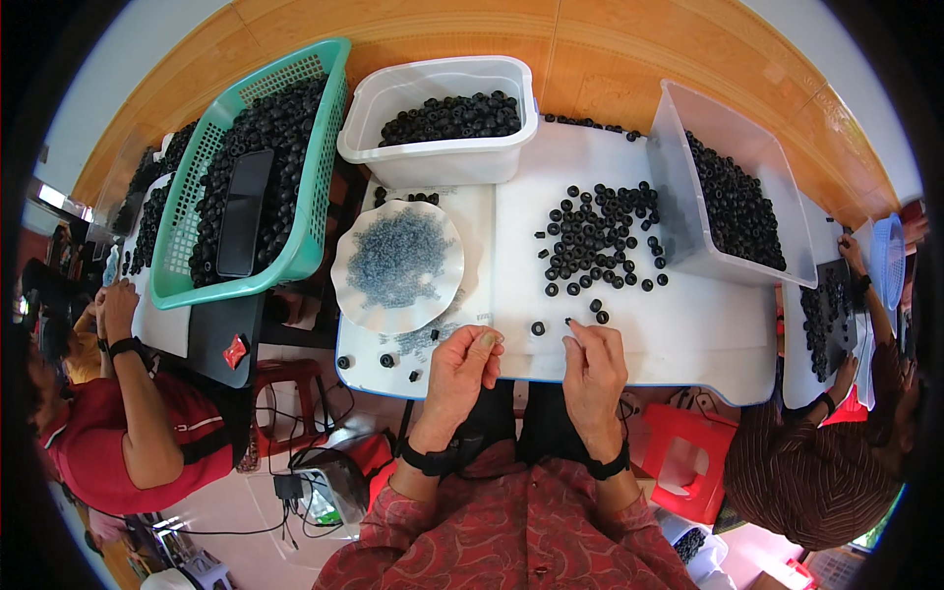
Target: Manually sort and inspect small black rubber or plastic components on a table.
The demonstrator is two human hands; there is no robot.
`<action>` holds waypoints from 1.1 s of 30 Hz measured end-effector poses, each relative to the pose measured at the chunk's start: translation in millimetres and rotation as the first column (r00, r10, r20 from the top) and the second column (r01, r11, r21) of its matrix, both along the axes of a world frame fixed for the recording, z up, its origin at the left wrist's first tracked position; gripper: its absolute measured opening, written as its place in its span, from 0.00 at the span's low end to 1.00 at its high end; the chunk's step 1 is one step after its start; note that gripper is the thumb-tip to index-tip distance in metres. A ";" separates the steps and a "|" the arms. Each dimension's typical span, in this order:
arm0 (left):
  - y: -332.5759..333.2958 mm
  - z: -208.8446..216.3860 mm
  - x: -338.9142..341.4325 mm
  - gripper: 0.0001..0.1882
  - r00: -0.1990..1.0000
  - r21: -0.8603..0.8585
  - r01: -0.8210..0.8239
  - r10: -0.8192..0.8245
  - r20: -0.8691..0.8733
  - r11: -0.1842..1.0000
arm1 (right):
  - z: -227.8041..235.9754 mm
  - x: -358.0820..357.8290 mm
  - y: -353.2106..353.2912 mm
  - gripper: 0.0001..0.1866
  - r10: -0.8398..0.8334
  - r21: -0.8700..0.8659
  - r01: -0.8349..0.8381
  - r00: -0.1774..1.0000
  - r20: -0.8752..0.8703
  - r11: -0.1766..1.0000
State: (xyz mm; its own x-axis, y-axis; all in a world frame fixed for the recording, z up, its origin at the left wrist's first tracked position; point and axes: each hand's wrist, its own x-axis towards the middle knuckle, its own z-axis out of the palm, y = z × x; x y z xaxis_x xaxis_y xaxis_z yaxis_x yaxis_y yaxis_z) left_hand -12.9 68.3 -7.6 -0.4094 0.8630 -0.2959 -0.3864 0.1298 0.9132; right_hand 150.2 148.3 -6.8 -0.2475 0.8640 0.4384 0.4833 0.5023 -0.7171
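Note:
My left hand (464, 366) is closed in a pinch over the table's front edge, just below a scalloped white plate (450, 295). Whatever its fingertips hold is too small to make out. The plate carries a heap of small translucent blue-grey pieces (393, 256). To the right, my right hand (596, 366) has thumb and forefinger pinched together, with a small black piece (567, 322) at the tips. A round black ring-like part (537, 328) lies beside those fingertips. Beyond it spreads a loose group of similar black parts (595, 236).
A white tub (438, 162), a translucent bin (703, 246) and a green basket (320, 211) hold black parts. A phone (246, 211) rests in the basket. Co-workers sit at the left (147, 442) and right (816, 462). A red stool (688, 462) stands below.

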 end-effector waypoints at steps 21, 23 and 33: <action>4.1 3.5 33.4 0.11 0.951 -0.044 0.144 -0.150 -0.270 0.989 | 11.2 -3.4 -32.4 0.05 0.133 -0.316 -0.230 0.945 -0.300 0.920; 7.9 -2.8 33.2 0.05 0.867 0.014 0.090 -0.071 -0.493 0.996 | 5.0 -1.8 -30.2 0.05 0.109 -0.281 -0.189 0.955 -0.277 0.941; 34.8 0.8 40.3 0.12 0.371 0.011 0.039 -0.005 -0.929 0.999 | 0.0 9.6 -25.3 0.03 0.054 -0.300 -0.138 0.961 -0.273 0.944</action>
